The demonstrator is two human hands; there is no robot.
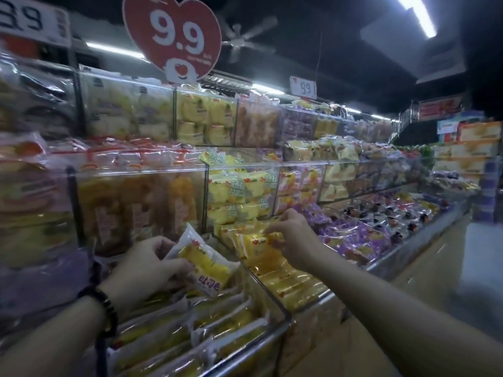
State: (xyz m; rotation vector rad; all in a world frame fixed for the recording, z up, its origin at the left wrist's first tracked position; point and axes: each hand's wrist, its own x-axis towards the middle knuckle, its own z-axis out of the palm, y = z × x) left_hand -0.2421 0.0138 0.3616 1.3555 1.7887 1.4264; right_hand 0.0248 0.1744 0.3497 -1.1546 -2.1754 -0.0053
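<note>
We see the left hand [147,263] curled round a white-and-yellow packet [202,263], thumb on its front and fingers behind, gripping its left edge. The packet is tilted, top corner up toward the shelves, and is held just above the front bin [272,326], which has rows of similar packets lying in it. There is a dark bead bracelet [107,303] on that wrist.

The right hand [292,238] pinches the right edge of an orange-yellow packet [255,244] between its fingertips. That packet sits on top of a stack of similar ones in the next compartment, right of the clear divider [261,284]. The two packets are near each other but do not touch.

Purple packets [351,232] fill the low bin just right of the right hand. Behind both hands, clear-fronted shelf bins [141,172] hold yellow and orange wrapped goods, too blurred to read. A red heart sign [174,36] above the top shelf reads 9.9, and a small price card [303,87] stands further right. A ceiling fan [245,34] and strip lights hang overhead. The aisle floor [435,268] runs along the right.
</note>
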